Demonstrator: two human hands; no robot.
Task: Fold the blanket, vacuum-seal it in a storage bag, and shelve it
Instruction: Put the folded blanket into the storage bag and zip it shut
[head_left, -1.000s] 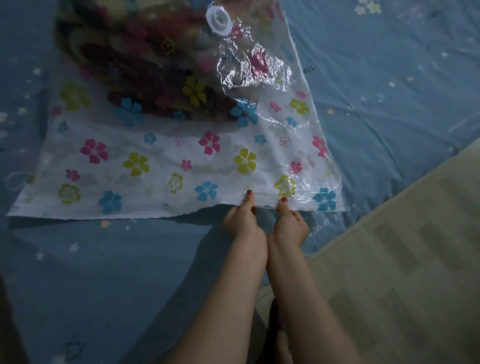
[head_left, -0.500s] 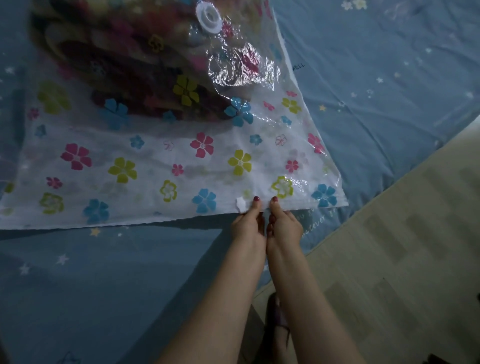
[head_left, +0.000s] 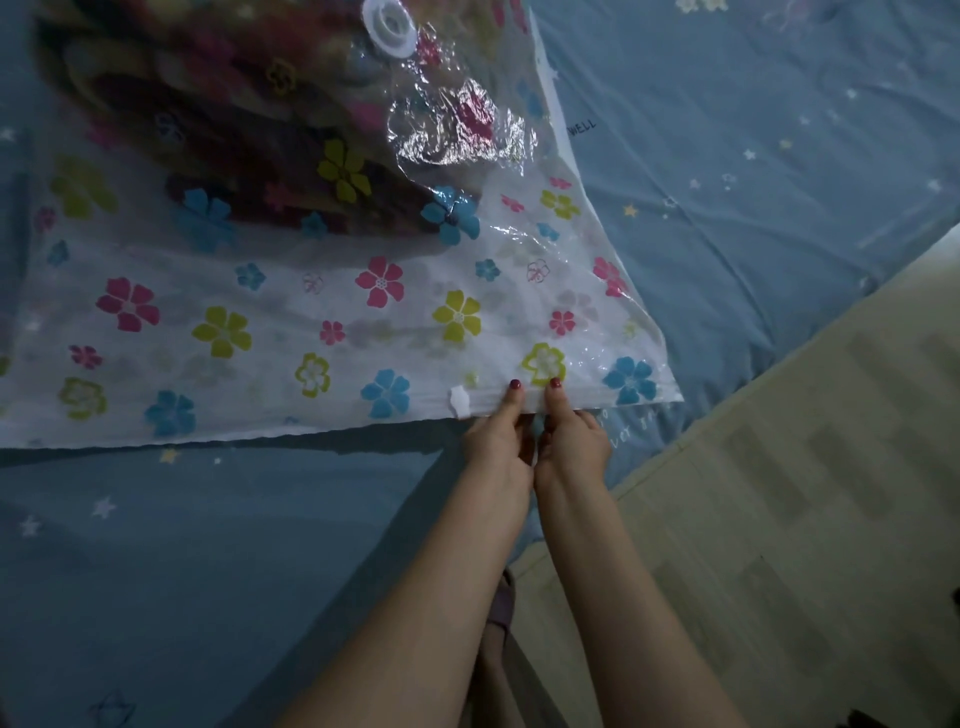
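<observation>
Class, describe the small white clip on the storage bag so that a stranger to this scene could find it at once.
Start at the flowered storage bag lying on the blue bedsheet. Follow its near edge to the left hand. Just left of that thumb sits the slider clip: small, plain white, unlike the coloured flowers.

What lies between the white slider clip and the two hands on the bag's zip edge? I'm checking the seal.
Head view: only a short bare stretch of zip strip separates the slider clip from the left hand; the right hand pinches alongside.
</observation>
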